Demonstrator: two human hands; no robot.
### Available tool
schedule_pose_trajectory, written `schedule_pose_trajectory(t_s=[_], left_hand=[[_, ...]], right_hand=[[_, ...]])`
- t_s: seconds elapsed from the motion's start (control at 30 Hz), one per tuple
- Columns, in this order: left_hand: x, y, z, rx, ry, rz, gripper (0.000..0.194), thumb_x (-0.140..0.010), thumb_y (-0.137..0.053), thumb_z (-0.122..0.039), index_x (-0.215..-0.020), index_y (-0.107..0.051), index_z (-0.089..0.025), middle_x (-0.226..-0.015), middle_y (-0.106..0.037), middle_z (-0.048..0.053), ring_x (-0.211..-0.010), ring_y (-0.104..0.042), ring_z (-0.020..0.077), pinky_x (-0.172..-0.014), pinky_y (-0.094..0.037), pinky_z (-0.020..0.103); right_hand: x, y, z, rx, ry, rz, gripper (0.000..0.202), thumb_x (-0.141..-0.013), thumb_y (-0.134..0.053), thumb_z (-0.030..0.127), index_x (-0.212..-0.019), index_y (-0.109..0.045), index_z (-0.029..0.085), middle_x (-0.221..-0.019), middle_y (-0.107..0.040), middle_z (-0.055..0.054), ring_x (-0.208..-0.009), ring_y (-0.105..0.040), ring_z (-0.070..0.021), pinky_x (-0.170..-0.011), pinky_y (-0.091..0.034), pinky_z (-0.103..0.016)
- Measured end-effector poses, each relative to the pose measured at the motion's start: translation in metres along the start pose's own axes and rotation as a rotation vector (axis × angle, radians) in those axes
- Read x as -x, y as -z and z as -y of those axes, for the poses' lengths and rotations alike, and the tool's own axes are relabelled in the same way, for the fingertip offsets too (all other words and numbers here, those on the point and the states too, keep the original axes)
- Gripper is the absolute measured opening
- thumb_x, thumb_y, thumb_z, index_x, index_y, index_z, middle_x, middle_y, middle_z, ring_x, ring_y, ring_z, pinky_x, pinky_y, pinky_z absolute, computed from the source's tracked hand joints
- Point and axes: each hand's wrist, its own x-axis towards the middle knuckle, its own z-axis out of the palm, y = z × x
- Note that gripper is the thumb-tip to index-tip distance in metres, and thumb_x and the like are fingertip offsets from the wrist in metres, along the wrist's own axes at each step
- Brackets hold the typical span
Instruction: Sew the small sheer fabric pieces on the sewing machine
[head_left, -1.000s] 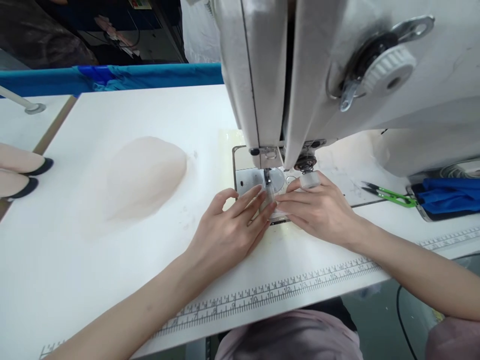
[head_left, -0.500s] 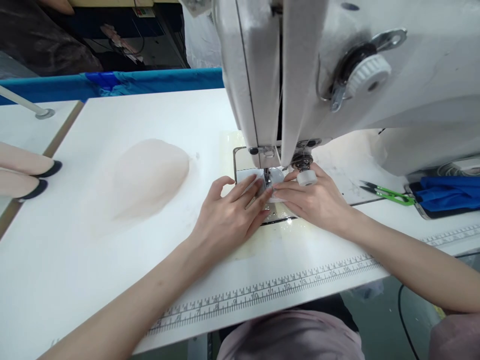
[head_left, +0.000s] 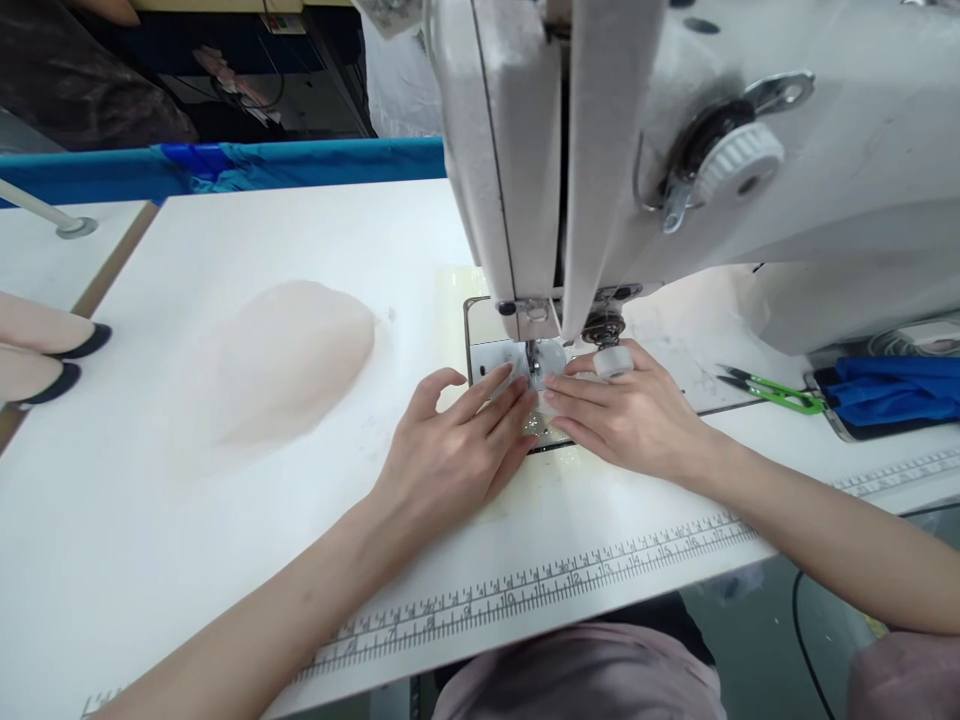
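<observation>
The body of the sewing machine [head_left: 832,170] seems to be of painted metal, smooth and a little glossy. Its ribbed dial [head_left: 739,165] looks like matt white plastic, while the lever [head_left: 771,92] above it is of shiny bare metal. The plate [head_left: 480,352] under the needle is also metal, with bright reflections. The tabletop [head_left: 285,530] has a smooth white surface, similar to laminate, and the brown strip [head_left: 112,268] resembles wood. The snips [head_left: 787,398] have plastic handles and metal blades. The blue cloth [head_left: 896,388] beside them is matt and wrinkled.
</observation>
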Motion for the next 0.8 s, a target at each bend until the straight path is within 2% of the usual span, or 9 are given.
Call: schedule_pose_trajectory(t_s=[0.23,0.5,0.8], left_hand=[[-0.001,-0.001,0.003,0.005,0.027,0.039,0.026,-0.096,-0.048,-0.025,-0.118,-0.06,-0.017,-0.116,-0.069,0.007,-0.113,-0.063,0.0206,-0.09,-0.04,0.042],[-0.003,-0.009,0.007,0.021,0.034,-0.038,0.026,-0.093,-0.055,-0.027,-0.113,-0.063,-0.014,-0.112,-0.071,0.008,-0.109,-0.065,0.0216,-0.089,-0.038,0.042],[-0.003,-0.012,0.009,0.06,0.038,-0.021,0.026,-0.093,-0.052,-0.025,-0.113,-0.063,-0.012,-0.112,-0.071,0.009,-0.109,-0.064,0.0231,-0.089,-0.037,0.043]], right_hand=[[-0.003,0.003,0.0,0.002,-0.049,0.103,0.028,-0.099,-0.044,0.026,-0.103,-0.07,0.016,-0.103,-0.074,-0.003,-0.096,-0.061,-0.0191,-0.091,-0.036,-0.039],[-0.003,-0.003,-0.002,0.073,-0.037,0.07,0.028,-0.098,-0.044,0.027,-0.101,-0.071,0.018,-0.095,-0.075,-0.001,-0.096,-0.059,-0.0185,-0.095,-0.035,-0.038],[-0.005,-0.003,-0.003,0.11,-0.044,0.079,0.031,-0.099,-0.043,0.027,-0.098,-0.072,0.017,-0.094,-0.075,-0.002,-0.094,-0.06,-0.019,-0.094,-0.035,-0.039]])
